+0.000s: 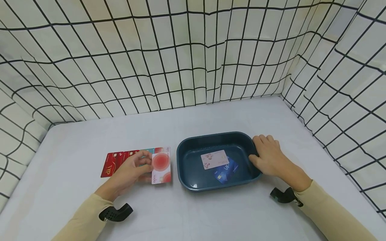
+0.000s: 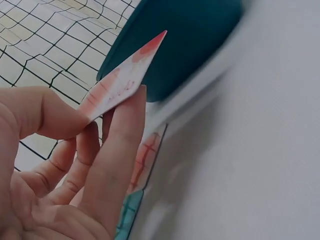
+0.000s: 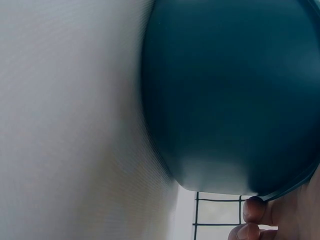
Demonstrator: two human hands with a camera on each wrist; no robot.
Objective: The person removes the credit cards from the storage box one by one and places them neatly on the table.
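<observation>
Between thumb and fingers, my left hand (image 1: 132, 170) pinches a white card with red circles (image 1: 161, 164); the left wrist view shows this card (image 2: 125, 80) tilted above the table. Under and behind that hand lies a row of cards, a red VIP card (image 1: 110, 164) at its left end and a teal card (image 2: 131, 210) further right. My right hand (image 1: 269, 155) grips the right end of a dark blue tray (image 1: 187, 186), thumb over the rim and fingers outside. In the tray a pale pink card (image 1: 214, 159) partly overlaps a blue VIP card (image 1: 226, 170).
A white cloth covers the table (image 1: 187, 217). Behind it and along both sides rise white panels with a black grid net (image 1: 181, 50). A black wrist camera (image 1: 116, 213) is strapped on the left sleeve, another black camera (image 1: 283, 195) on the right.
</observation>
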